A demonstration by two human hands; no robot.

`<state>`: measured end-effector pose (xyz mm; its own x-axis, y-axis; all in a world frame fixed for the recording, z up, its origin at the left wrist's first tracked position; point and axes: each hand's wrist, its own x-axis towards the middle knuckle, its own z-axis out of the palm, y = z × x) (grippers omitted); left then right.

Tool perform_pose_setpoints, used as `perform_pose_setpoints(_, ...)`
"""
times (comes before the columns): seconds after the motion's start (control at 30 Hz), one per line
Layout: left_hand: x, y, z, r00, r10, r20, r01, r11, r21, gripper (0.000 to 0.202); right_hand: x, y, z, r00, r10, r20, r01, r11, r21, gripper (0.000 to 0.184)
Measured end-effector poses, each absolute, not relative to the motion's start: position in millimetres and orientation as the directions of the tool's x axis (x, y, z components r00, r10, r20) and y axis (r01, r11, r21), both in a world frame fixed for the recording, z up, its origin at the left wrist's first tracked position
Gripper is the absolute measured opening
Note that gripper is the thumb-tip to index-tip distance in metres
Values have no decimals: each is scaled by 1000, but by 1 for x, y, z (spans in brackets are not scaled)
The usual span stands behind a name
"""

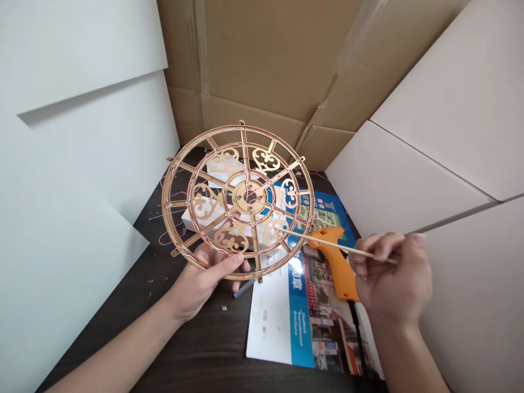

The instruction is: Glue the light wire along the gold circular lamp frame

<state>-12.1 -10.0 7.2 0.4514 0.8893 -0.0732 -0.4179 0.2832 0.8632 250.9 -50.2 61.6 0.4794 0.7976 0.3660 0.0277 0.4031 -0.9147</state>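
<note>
My left hand [213, 284] grips the lower rim of a gold-coloured, wheel-shaped filigree frame [249, 196], which is tilted towards me. The frame has spokes, a round hub and scrolled heart-shaped panels, and red threads run along its rings. My right hand [388, 278] pinches a thin wooden stick [335, 245], whose tip reaches the frame's lower right edge. Just below the stick, an orange hot glue gun [338, 270] lies on a printed student brochure [301, 322], partly hidden by my right hand.
A dark wood desk [196, 349] carries loose scraps and a small grey strip [243, 289]. White boxes [221, 174] show through the frame. Loose red threads [167, 234] lie left of it. White boards [73, 164] and a cardboard sheet [262, 60] wall the desk's back and sides.
</note>
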Motion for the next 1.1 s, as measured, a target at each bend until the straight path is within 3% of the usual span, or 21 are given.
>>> perform_pose_setpoints(0.3,-15,-12,7,467,884,-38,-343,221,913,30,249,-46,66,605,720,340,18,414,-910,64)
perform_pose_setpoints(0.53,-15,-10,3,451,892,-20,-385,215,897,24,257,-43,69,549,805,226,-112,338,-934,69)
perform_pose_setpoints(0.77,-14,-12,8,416,907,-66,-377,237,895,24,246,-52,64,565,678,470,170,462,-871,45)
perform_pose_setpoints(1.1,-15,-6,14,372,925,-73,-443,246,862,22,246,-53,54,449,650,614,269,557,-786,57)
